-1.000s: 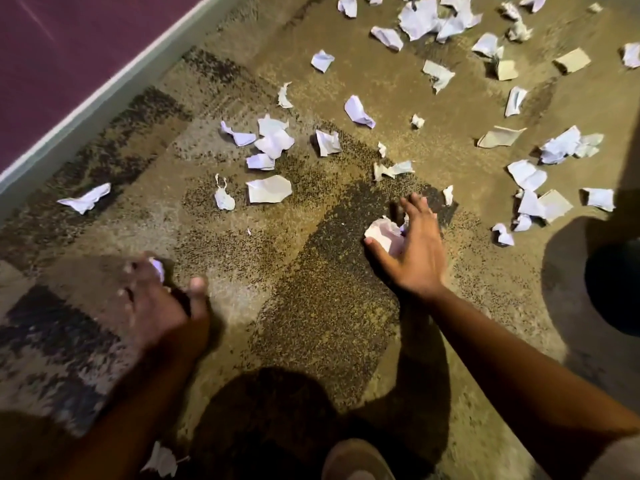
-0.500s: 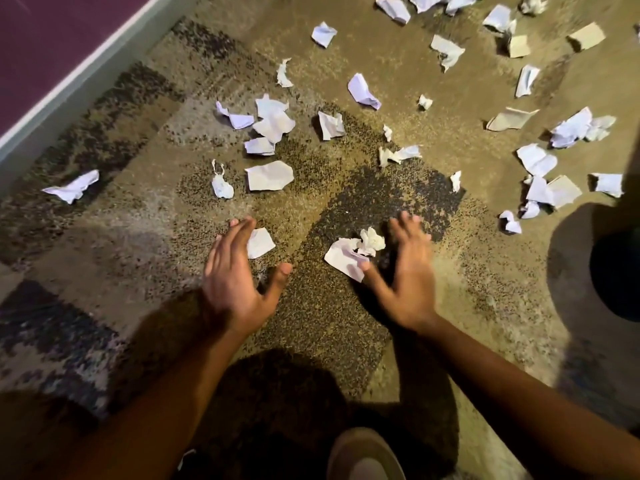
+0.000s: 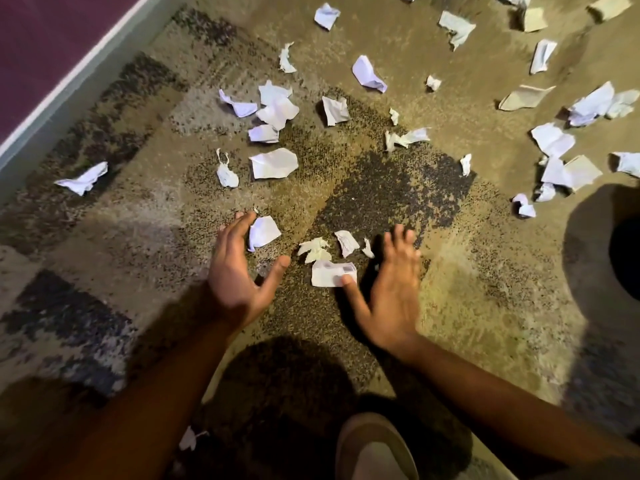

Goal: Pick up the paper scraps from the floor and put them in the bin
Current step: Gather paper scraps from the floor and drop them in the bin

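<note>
Several white paper scraps lie scattered over the patterned carpet. My left hand (image 3: 242,271) is open, fingers apart, its fingertips against a crumpled scrap (image 3: 263,232). My right hand (image 3: 391,289) is open too, the thumb touching a folded scrap (image 3: 330,273). Between the hands lie small torn pieces (image 3: 346,242) and a crumpled bit (image 3: 313,249). More scraps (image 3: 273,162) lie farther out. A dark round shape at the right edge, possibly the bin (image 3: 627,261), is mostly cut off.
A purple surface with a pale border (image 3: 65,81) runs along the upper left. My shoe (image 3: 374,448) is at the bottom centre, with a scrap (image 3: 188,438) near my left arm. Dense scraps (image 3: 561,168) cover the upper right.
My left hand swung in from the far left toward the middle. Both hands have pushed scraps closer together between them; the right hand's pile has spread into separate pieces.
</note>
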